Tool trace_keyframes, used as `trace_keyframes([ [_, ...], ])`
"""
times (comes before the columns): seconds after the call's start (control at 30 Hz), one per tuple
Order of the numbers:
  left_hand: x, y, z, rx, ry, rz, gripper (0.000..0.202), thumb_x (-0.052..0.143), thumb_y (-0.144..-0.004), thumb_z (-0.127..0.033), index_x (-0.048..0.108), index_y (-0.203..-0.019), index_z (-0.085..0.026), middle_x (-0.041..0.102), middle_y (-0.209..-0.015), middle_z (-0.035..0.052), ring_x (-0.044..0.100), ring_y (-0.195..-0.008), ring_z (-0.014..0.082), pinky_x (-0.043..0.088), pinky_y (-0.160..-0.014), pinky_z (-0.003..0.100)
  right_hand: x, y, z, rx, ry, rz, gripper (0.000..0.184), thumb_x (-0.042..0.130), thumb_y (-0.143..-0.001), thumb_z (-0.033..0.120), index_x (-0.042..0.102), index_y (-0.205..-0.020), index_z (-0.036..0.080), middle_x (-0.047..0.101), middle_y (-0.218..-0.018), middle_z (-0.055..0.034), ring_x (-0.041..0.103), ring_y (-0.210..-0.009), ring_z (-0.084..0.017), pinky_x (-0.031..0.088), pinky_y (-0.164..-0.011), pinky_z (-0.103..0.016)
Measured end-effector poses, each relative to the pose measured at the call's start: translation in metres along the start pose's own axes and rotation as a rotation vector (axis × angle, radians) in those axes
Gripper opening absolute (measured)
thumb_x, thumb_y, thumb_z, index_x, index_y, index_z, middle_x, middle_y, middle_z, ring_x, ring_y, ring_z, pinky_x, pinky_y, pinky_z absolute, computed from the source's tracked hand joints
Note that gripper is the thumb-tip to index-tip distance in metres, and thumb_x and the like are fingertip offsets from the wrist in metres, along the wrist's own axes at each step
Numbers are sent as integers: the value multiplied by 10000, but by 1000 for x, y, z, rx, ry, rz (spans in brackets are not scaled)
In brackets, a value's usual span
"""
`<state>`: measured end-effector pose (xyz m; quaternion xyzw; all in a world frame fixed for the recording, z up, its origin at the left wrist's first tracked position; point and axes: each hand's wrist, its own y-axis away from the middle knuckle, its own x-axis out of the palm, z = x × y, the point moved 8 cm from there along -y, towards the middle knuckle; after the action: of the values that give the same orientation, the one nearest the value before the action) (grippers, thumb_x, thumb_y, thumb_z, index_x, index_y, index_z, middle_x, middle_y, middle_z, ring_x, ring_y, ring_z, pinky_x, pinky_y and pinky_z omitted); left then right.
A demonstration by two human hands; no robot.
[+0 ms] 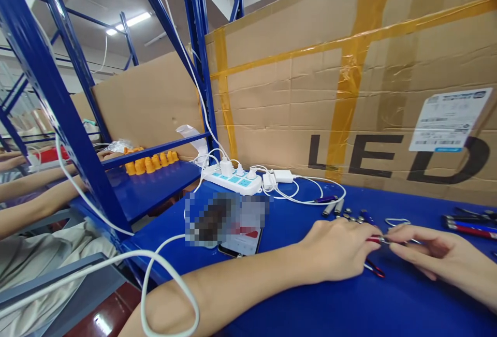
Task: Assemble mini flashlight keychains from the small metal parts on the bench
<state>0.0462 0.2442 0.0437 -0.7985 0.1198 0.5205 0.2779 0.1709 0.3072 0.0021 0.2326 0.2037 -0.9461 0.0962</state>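
Note:
My left hand is closed around a slim red tube-like piece with a silver end, most of it hidden by the fingers. Thumb and fingers of my right hand pinch together at the silver end, and a thin metal part shows under them. The two hands nearly meet low over the blue table. Just below the left fingers lies a red and silver piece. A silver wire clip rests behind the right fingertips. Several small silver cylinders sit beyond the left hand.
Black, blue and red slender pieces lie at the right. Behind stand a white power strip with cables and a large cardboard box. A phone lies left. Beyond the blue rack post are orange pieces and another person's arms.

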Motion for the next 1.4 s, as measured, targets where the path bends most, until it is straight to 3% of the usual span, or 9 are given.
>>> trace_keyframes([
  [0.1,-1,0,0,7,-5,-19,306,316,-891,-292,477,-1141,-217,588,-1110,47,554,-1029,202,496,-856,397,4,-2,-6,93,-107,120,460,639,-584,650,657,-769,229,591,-696,-90,378,-398,-62,279,-423,-268],
  [0.2,-2,0,0,8,6,-37,304,324,-889,-293,477,-1144,-229,586,-1127,30,540,-1055,193,482,-890,379,9,-3,2,93,-137,230,401,660,-626,570,666,-779,199,598,-821,-97,412,-426,-61,305,-426,-252],
  [0.37,-4,-2,2,-19,72,-67,280,355,-883,-253,527,-1104,-264,594,-1127,-13,539,-1059,145,449,-942,317,7,-3,23,1,-217,242,395,668,-623,530,636,-654,138,576,-846,-67,420,-417,-44,326,-387,-215],
  [0.73,-8,-3,-3,-27,49,-87,303,317,-895,-254,542,-1095,-292,603,-1069,-16,534,-997,132,450,-884,280,-2,3,43,-134,-245,190,396,655,-651,510,613,-678,117,565,-787,-46,421,-404,-27,333,-361,-186],
  [0.97,-5,0,-4,-54,57,-49,213,331,-890,-264,511,-998,-226,598,-1005,6,555,-942,141,455,-818,264,-1,10,47,-187,-232,208,377,640,-678,489,607,-641,115,537,-782,-43,432,-423,-33,348,-357,-184],
  [1.2,-2,1,-11,68,-47,-75,200,317,-892,-254,505,-892,-186,604,-921,33,569,-873,157,458,-762,258,-5,13,56,-258,-238,171,306,651,-682,422,607,-585,136,524,-695,-32,487,-569,-91,401,-523,-223],
  [1.4,-7,3,-18,166,-140,-174,249,307,-895,-249,543,-856,-182,594,-772,27,545,-722,132,443,-661,224,4,16,49,-28,-360,263,403,653,-618,517,566,-561,128,495,-575,1,415,-437,-62,331,-448,-218],
])
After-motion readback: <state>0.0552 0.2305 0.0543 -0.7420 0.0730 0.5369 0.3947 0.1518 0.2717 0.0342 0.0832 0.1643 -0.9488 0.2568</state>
